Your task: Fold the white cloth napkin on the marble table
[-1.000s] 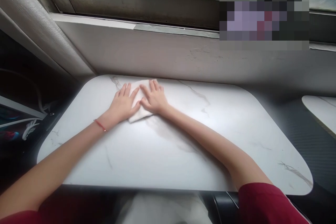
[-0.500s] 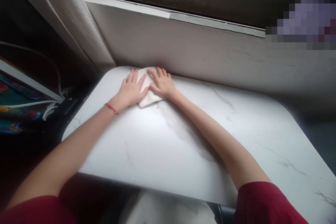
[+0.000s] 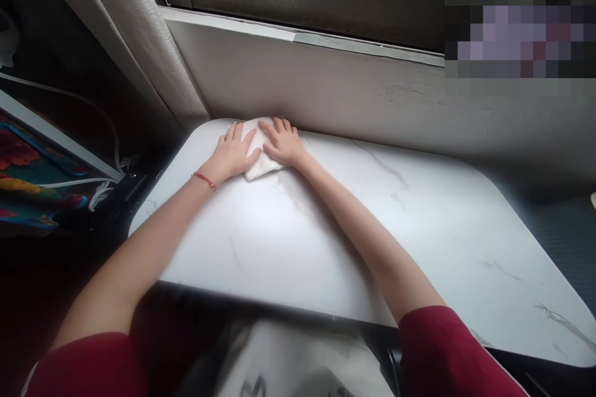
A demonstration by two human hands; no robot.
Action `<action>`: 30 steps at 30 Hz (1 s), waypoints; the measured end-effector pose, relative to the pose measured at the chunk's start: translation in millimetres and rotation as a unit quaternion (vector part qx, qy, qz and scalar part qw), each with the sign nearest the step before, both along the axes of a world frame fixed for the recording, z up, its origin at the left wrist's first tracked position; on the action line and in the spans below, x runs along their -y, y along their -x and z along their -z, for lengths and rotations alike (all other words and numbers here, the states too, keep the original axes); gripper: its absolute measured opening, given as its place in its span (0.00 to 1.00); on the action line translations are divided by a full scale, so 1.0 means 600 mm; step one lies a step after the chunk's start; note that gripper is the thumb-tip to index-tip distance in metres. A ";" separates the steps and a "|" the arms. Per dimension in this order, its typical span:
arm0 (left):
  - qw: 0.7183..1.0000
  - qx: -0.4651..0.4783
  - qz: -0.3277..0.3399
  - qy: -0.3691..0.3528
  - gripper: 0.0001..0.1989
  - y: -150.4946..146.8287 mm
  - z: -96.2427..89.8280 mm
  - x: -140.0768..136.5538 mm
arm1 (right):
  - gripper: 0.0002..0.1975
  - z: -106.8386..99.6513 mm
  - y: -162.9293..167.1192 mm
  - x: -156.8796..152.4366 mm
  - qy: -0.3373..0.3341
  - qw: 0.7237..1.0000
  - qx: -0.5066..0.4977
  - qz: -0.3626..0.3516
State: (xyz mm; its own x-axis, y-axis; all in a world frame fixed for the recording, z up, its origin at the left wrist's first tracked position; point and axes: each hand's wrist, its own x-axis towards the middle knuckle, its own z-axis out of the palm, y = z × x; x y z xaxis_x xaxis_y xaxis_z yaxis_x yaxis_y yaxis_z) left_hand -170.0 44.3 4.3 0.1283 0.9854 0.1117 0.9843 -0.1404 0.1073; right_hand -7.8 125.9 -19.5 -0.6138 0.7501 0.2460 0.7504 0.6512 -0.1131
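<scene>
A folded white cloth (image 3: 259, 165) lies flat on the white, grey-veined tabletop (image 3: 274, 236), close to its far left corner. My left hand (image 3: 233, 153) presses on the cloth's left side, fingers spread and partly on the bare tabletop. On its right side rests my right hand (image 3: 283, 144), palm down with fingers apart, fingertips near the table's back edge. Both hands partly cover the cloth. A thin red bracelet (image 3: 205, 181) circles my left wrist.
Behind the table runs a pale wall (image 3: 326, 84) below a window frame (image 3: 298, 3). A light curtain (image 3: 139, 31) hangs at the left. White cables (image 3: 102, 189) and a colourful patterned fabric (image 3: 28, 167) are beyond the left edge.
The view has tipped up a little, and more of the window shows. Both hands stay spread on the cloth at the table's far edge, with hardly any shift.
</scene>
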 end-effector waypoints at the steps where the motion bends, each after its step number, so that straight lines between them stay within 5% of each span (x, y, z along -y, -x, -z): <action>1: 1.000 -0.005 -0.001 0.000 0.31 -0.001 -0.003 0.003 | 0.32 -0.001 0.000 0.003 0.001 1.000 -0.002 0.003; 11: 0.995 -0.085 0.051 0.005 0.29 0.007 -0.027 0.076 | 0.31 -0.004 0.007 0.123 -0.006 0.997 -0.037 0.061; 15: 0.992 -0.111 0.051 -0.027 0.28 0.011 -0.027 0.157 | 0.32 -0.006 0.014 0.223 0.017 0.996 -0.045 0.075; 21: 0.989 -0.137 -0.027 -0.051 0.28 0.017 -0.013 0.290 | 0.33 -0.002 0.047 0.348 0.036 0.997 -0.066 -0.008; 25: 0.986 -0.142 -0.074 -0.035 0.27 0.034 -0.012 0.312 | 0.34 -0.004 0.081 0.359 0.037 0.996 -0.072 -0.046; 30: 0.985 -0.139 -0.096 -0.044 0.26 0.070 -0.011 0.256 | 0.32 -0.011 0.132 0.302 0.041 0.996 -0.065 -0.046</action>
State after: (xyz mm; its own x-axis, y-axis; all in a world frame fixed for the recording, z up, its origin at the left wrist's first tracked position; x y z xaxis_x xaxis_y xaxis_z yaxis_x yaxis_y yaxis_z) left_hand -211.7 -109.2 11.2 -0.0210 0.9828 0.1837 0.9833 0.0536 -0.1741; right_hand -87.0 -55.0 -13.1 -0.6479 0.7132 0.2675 0.6638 0.7009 -0.2610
